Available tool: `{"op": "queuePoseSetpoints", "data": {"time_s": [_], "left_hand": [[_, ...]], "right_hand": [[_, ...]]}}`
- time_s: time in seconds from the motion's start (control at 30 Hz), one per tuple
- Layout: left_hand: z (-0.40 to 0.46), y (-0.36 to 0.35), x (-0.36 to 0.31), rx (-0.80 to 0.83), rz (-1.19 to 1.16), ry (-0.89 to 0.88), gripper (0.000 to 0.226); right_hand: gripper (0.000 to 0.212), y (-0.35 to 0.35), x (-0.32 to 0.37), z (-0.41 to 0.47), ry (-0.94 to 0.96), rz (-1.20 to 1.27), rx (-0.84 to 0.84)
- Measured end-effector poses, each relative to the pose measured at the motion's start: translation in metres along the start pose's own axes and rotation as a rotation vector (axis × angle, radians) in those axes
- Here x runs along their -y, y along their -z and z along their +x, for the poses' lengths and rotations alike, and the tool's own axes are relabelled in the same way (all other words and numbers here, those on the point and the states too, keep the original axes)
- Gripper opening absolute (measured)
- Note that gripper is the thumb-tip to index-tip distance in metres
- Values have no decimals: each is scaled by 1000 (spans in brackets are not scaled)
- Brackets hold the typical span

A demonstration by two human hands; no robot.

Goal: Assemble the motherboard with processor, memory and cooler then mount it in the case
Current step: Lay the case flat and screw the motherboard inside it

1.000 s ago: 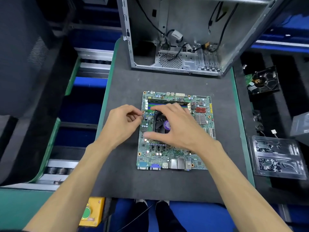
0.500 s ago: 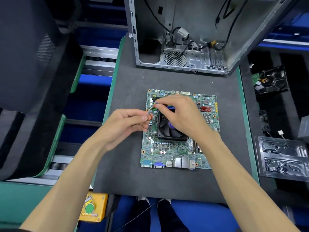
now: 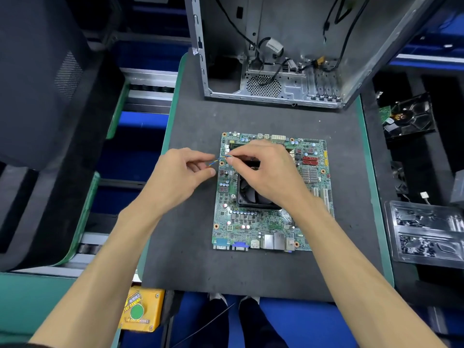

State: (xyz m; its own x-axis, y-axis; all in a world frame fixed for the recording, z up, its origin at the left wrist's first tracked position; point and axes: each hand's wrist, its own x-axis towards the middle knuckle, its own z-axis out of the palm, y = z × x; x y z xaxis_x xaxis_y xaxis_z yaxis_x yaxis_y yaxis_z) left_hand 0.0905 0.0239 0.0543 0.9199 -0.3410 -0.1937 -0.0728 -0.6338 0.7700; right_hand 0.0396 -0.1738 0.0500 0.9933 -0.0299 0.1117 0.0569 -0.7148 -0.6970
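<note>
A green motherboard (image 3: pixel 253 222) lies flat on the dark mat (image 3: pixel 190 222), ports toward me. A black fan cooler (image 3: pixel 253 198) sits on its middle, partly hidden under my right hand (image 3: pixel 266 172). A thin twisted blue-and-yellow fan cable (image 3: pixel 218 160) runs between my hands at the board's upper left edge. My right hand pinches one end of it with thumb and forefinger. My left hand (image 3: pixel 180 174) pinches the other end just off the board's left edge. The open metal case (image 3: pixel 276 86) stands behind the board.
A yellow box with a green button (image 3: pixel 140 308) sits at the near left corner. Clear plastic trays (image 3: pixel 426 232) and a loose black fan (image 3: pixel 406 119) lie to the right. Conveyor rollers and a dark chair back are on the left.
My right hand lifted off the cooler and moved to the board's upper left. Both hands now pinch the fan cable, stretched between them.
</note>
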Motion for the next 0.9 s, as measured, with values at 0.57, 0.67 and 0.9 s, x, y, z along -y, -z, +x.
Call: {"op": "queuePoseSetpoints", "data": {"time_s": [0.57, 0.67, 0.9], "left_hand": [[13, -27, 13, -7, -8, 38, 15], [17, -31, 14, -23, 39, -19, 17], [24, -29, 18, 44, 118, -70, 11]], "right_hand": [[16, -3, -1, -13, -11, -55, -85], [16, -4, -2, -13, -19, -40, -97], [16, -5, -3, -12, -42, -22, -114]]}}
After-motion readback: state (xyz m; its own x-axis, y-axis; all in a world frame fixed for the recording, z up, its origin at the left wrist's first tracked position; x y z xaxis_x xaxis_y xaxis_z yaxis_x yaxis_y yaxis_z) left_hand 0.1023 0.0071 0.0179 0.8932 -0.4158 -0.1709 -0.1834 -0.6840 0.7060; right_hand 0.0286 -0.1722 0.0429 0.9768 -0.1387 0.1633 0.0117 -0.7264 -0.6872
